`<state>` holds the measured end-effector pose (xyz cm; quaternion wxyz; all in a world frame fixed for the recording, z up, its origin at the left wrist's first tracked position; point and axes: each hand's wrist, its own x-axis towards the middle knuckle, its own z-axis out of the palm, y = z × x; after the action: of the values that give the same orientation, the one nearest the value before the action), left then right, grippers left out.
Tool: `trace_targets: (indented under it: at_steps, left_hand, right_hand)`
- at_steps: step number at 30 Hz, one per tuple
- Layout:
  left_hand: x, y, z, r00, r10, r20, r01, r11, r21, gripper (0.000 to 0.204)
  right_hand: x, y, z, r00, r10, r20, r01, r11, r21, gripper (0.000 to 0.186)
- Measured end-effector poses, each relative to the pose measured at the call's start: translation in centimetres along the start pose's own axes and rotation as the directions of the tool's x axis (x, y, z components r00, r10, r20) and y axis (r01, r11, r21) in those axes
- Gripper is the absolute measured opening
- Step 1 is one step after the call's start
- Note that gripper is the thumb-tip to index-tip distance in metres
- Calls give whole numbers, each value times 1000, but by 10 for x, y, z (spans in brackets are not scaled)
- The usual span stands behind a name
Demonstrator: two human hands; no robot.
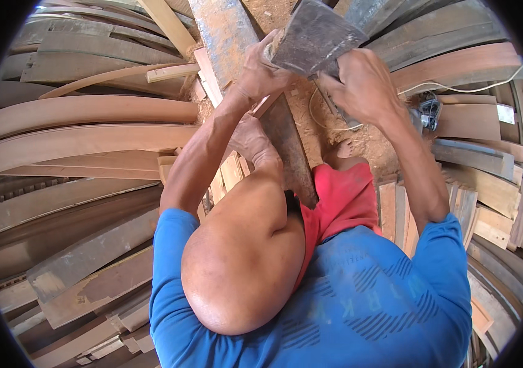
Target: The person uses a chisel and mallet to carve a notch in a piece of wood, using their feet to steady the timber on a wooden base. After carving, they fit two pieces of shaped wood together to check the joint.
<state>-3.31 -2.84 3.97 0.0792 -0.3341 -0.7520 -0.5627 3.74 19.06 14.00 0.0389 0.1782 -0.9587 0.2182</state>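
A dark grey, worn, flat rectangular piece [320, 38] is held up at the top centre, above the floor and tilted. Along its left edge are the closed fingers of my left hand [266, 69]. My right hand [362, 84] is curled in a fist at its lower right corner; the fingertips are partly hidden. Below my hands runs a long, thick beam [286, 132], with paint-like smears toward its far end. My bare left foot [254, 142] rests beside it under my raised knee. A narrow reddish wood strip [266, 105] shows just under my left wrist.
Curved and straight planks [90, 116] are stacked along the left. More boards [451, 67] lie on the right. A corded power tool [429, 114] sits among them, its pale cord [464, 91] trailing across. Sawdust [310, 116] covers the floor around my right foot [344, 153].
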Motion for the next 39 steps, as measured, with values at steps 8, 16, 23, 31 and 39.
trace_targets:
  at_steps: [8, 16, 23, 31, 39]
  left_hand:
    - [28, 4, -14, 868, -251, 428, 53, 905, 422, 45]
    - [-15, -42, -33, 606, -736, 301, 266, 544, 795, 67]
    - [1, -39, -59, 890, -450, -77, 363, 597, 715, 24]
    - [32, 25, -29, 740, -534, -409, 509, 842, -178, 16]
    - [20, 15, -18, 797, -332, -505, 424, 903, 74, 28]
  right_hand:
    - [-21, -11, -1, 972, 235, -24, -148, 681, 717, 21]
    - [-21, -6, -32, 931, 365, -30, -197, 569, 798, 17]
    - [-22, -15, -49, 922, 366, -124, -133, 602, 788, 15]
    - [-7, -30, -66, 885, 304, -353, 157, 520, 840, 17]
    - [-3, -37, -72, 882, 212, -422, 253, 541, 802, 12]
